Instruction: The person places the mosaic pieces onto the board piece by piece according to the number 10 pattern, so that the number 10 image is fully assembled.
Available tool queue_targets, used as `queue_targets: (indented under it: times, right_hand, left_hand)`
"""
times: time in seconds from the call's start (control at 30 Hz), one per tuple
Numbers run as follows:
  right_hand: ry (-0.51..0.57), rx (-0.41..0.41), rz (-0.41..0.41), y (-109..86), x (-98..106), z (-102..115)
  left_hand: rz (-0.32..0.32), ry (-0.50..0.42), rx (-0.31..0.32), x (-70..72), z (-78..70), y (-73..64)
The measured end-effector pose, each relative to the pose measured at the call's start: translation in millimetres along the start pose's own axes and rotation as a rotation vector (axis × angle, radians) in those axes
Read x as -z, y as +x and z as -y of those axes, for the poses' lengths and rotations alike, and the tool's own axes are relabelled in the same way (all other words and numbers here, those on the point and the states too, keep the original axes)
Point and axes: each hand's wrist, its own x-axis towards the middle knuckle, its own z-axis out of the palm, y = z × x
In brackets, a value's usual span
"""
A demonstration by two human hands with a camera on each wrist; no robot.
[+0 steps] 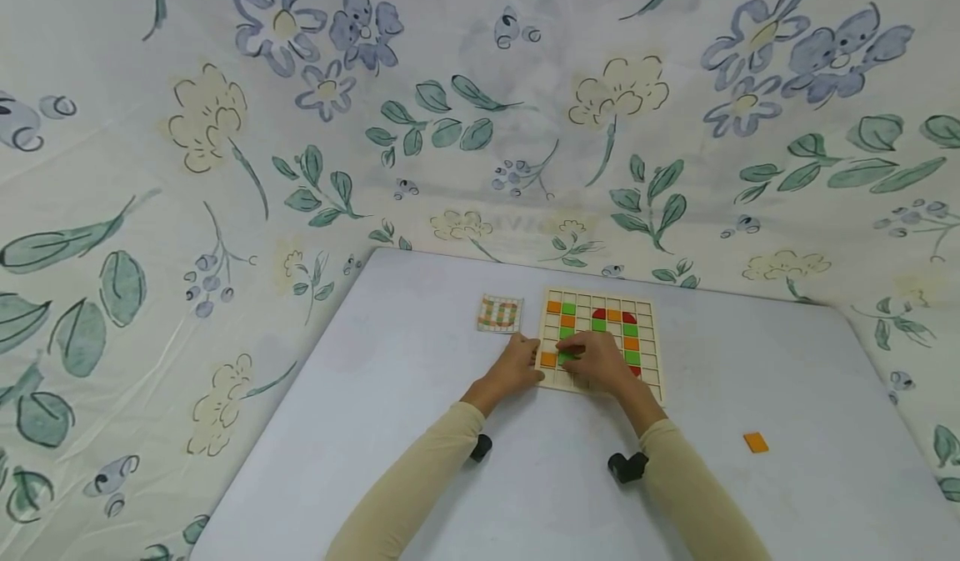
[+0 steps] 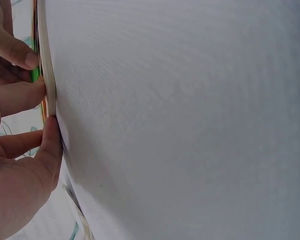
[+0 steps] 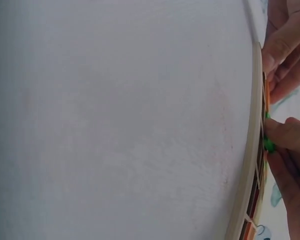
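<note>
A wooden grid board (image 1: 651,353) lies on the table, with square orange and green tiles and rounded red pieces set in its cells. My left hand (image 1: 514,365) holds the board's left edge, its fingers and thumb apart along the rim. Over the board's lower left part, my right hand (image 1: 600,359) pinches a green tile (image 3: 269,145) between thumb and finger, right at the board's surface. An orange tile (image 1: 549,359) sits in a cell between the two hands. Some cells are hidden under the right hand.
Left of the board's upper corner lies a small pattern card (image 1: 499,313) printed with a coloured grid. A loose orange tile (image 1: 756,443) rests on the white table (image 1: 787,378) at the right. Flowered cloth (image 1: 480,152) hangs behind the table.
</note>
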Motion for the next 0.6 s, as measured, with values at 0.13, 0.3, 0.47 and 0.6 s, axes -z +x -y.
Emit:
queue_targets:
  times: [0.13, 0.3, 0.47, 0.6]
  right_hand:
    - [-0.015, 0.013, -0.002, -0.4, 2.7, 0.5]
    - [-0.025, 0.013, -0.005, -1.7, 3.7, 2.0]
    - [-0.007, 0.001, -0.018, -4.1, 3.2, 3.3]
    - [-0.001, 0.01, -0.047, -5.4, 2.9, 2.5]
  left_hand:
    - [0.003, 0.004, 0.002, 0.2, -0.4, 0.5]
    - [0.002, 0.004, 0.009, -0.9, 0.0, 1.3]
    - [0.0, 0.005, 0.006, -2.4, 1.3, 1.8]
    - [-0.008, 0.006, 0.004, -2.2, 1.6, 2.1]
